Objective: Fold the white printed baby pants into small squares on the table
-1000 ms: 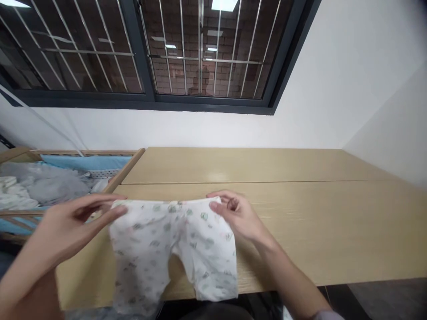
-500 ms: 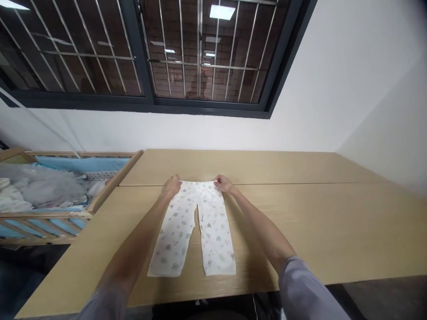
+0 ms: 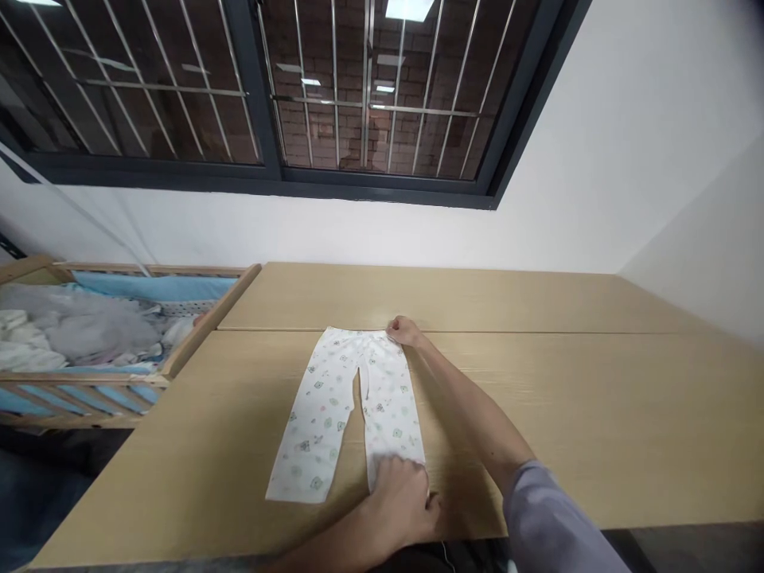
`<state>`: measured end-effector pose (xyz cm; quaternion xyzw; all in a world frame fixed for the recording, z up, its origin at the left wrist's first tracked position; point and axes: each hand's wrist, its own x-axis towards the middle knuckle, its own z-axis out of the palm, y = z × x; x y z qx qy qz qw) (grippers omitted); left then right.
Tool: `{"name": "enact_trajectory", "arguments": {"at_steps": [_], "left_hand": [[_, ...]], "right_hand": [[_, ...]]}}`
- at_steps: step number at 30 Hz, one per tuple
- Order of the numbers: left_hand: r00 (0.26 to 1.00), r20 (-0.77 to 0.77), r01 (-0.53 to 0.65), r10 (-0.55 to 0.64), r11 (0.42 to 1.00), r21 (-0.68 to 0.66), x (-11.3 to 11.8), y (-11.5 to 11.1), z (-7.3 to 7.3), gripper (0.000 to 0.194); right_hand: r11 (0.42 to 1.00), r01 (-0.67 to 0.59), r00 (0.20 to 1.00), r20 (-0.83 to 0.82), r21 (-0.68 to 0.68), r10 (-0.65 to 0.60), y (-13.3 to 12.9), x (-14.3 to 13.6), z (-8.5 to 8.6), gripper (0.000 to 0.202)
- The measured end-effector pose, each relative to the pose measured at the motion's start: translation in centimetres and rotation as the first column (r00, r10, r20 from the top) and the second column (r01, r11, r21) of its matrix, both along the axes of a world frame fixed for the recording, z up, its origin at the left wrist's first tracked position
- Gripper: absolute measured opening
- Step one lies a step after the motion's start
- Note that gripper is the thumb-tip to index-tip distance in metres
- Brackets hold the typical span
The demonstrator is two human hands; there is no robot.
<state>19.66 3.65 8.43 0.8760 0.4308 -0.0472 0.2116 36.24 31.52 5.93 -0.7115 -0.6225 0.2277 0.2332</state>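
Observation:
A pair of small white pants [image 3: 322,414] with a green and pink print lies flat, waistband away from me and legs toward me. My right hand [image 3: 406,330] pinches the right corner of the waistband. Across the lower end of the right leg lies my left hand [image 3: 401,493], its fingers curled in on the cloth by the hem. Its back faces me and covers that hem, so the fingertips are hidden. The left leg and the left waistband corner lie untouched on the tan tabletop [image 3: 567,398].
A wooden crib [image 3: 208,330] with blue padding stands against the tabletop on the left, with grey and white cloth [image 3: 89,318] inside. Behind the table rises a white wall [image 3: 358,231] with a dark-framed, barred window [image 3: 382,179]. A seam crosses the tabletop near the waistband.
My left hand has let go of the left waistband corner and come down and right to the right leg's hem. My right hand stays at its corner. The view has shifted slightly.

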Motion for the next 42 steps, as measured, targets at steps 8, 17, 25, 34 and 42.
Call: {"name": "enact_trajectory", "arguments": {"at_steps": [8, 17, 25, 34, 42], "left_hand": [[0.955, 0.206, -0.212, 0.213, 0.977, -0.027, -5.2, 1.0, 3.2, 0.030], [0.771, 0.199, -0.580, 0.605, 0.796, -0.171, -17.2, -1.0, 3.5, 0.039], [0.710, -0.045, -0.704, 0.703, 0.709, -0.023, -20.7, -1.3, 1.2, 0.037], [0.888, 0.231, -0.446, 0.397, 0.628, 0.638, -20.8, -3.4, -1.0, 0.029], [0.979, 0.088, -0.182, 0.184, 0.597, 0.781, -19.4, -5.2, -6.4, 0.060]], "right_hand": [[0.999, -0.009, 0.991, -0.130, 0.046, 0.015, 0.9, -2.8, 2.4, 0.019], [0.991, -0.042, 0.996, -0.078, 0.124, 0.052, 3.0, -13.0, 2.6, 0.028], [0.988, -0.103, 0.994, -0.007, 0.114, 0.105, 2.2, -18.8, 0.7, 0.021], [0.822, -0.502, 0.862, 0.084, 0.269, 0.499, -6.7, -19.0, 3.2, 0.036], [0.238, -0.969, 0.248, 0.242, 0.069, 0.938, -17.8, -18.1, 0.1, 0.068]]}}
